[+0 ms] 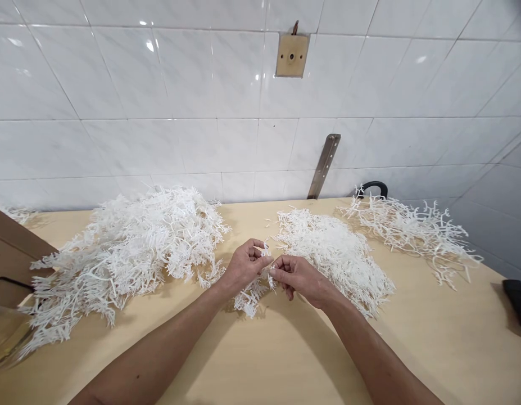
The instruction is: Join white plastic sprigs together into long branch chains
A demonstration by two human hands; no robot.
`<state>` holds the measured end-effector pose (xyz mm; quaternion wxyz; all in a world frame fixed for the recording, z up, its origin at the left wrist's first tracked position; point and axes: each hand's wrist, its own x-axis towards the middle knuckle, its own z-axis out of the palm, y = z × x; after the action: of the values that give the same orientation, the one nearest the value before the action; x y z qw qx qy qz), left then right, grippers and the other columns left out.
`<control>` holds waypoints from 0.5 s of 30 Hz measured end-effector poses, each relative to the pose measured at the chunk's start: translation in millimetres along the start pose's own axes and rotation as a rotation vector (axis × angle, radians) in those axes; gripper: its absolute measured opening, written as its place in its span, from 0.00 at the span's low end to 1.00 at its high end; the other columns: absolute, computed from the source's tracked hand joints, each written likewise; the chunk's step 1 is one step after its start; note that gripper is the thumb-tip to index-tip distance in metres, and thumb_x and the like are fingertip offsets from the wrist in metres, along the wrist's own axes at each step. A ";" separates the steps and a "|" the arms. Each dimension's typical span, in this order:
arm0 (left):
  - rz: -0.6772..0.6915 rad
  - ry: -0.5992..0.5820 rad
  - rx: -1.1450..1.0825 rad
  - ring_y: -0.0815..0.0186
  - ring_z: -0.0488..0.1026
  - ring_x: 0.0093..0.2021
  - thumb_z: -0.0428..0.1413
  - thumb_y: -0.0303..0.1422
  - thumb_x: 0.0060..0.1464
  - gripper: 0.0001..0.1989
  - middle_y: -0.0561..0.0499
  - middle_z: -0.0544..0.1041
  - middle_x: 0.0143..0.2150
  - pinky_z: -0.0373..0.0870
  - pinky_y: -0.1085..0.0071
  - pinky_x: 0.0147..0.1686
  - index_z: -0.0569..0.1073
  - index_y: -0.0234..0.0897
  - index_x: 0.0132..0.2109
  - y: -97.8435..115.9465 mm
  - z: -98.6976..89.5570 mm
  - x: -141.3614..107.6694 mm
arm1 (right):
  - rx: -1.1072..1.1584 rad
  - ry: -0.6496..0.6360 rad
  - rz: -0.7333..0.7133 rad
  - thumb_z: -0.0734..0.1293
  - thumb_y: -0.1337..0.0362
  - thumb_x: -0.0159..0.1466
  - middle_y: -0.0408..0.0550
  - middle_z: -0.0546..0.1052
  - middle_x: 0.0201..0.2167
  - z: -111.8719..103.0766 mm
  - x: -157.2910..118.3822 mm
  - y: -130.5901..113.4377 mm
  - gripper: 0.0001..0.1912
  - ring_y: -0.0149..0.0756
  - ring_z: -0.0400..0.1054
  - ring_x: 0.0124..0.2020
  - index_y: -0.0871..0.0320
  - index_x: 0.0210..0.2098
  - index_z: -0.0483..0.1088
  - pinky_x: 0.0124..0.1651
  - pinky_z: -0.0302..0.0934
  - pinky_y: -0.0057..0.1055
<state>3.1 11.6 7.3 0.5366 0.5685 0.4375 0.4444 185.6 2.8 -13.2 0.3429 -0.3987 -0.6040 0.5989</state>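
Observation:
My left hand [245, 264] is closed, pinching a small white branched plastic sprue [266, 251] that sticks up past the fingertips. Close beside it, my right hand [298, 277] has thumb and fingers pressed together on the lower end of the same sprue. Beneath both hands lies a small cluster of white sprues [248, 302]. To the left spreads a big tangled heap of similar sprues [146, 242] with many fine prongs. Just right of my hands is a dense pile of small loose white pieces [331, 253].
Bare, thin white branches [407, 228] lie at the far right, before a black curved handle [374, 187]. A metal bracket [324, 166] stands against the tiled wall. A brown box [18, 247] borders the table [243, 360] at left; a black object [517, 304] sits at right.

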 end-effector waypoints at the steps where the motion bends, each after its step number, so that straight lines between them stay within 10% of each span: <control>1: -0.010 -0.009 -0.023 0.75 0.62 0.20 0.65 0.39 0.45 0.20 0.60 0.66 0.24 0.59 0.77 0.22 0.69 0.37 0.43 -0.1 0.1 0.4 | -0.001 0.000 0.001 0.74 0.50 0.57 0.39 0.67 0.21 0.4 -0.2 -0.5 0.19 0.27 0.61 0.19 0.59 0.31 0.70 0.18 0.62 0.25; 15: -0.041 0.059 -0.001 0.72 0.68 0.19 0.63 0.36 0.46 0.16 0.60 0.67 0.26 0.61 0.77 0.19 0.68 0.38 0.41 -0.6 2.7 -0.5 | -0.172 0.089 0.010 0.67 0.45 0.62 0.39 0.69 0.25 10.9 -2.2 -5.1 0.20 0.25 0.66 0.17 0.58 0.33 0.69 0.17 0.55 0.22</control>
<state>5.6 10.6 6.6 0.5328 0.5457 0.4643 0.4502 176.5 -3.9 -8.6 0.3309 -0.4560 -0.6354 0.5281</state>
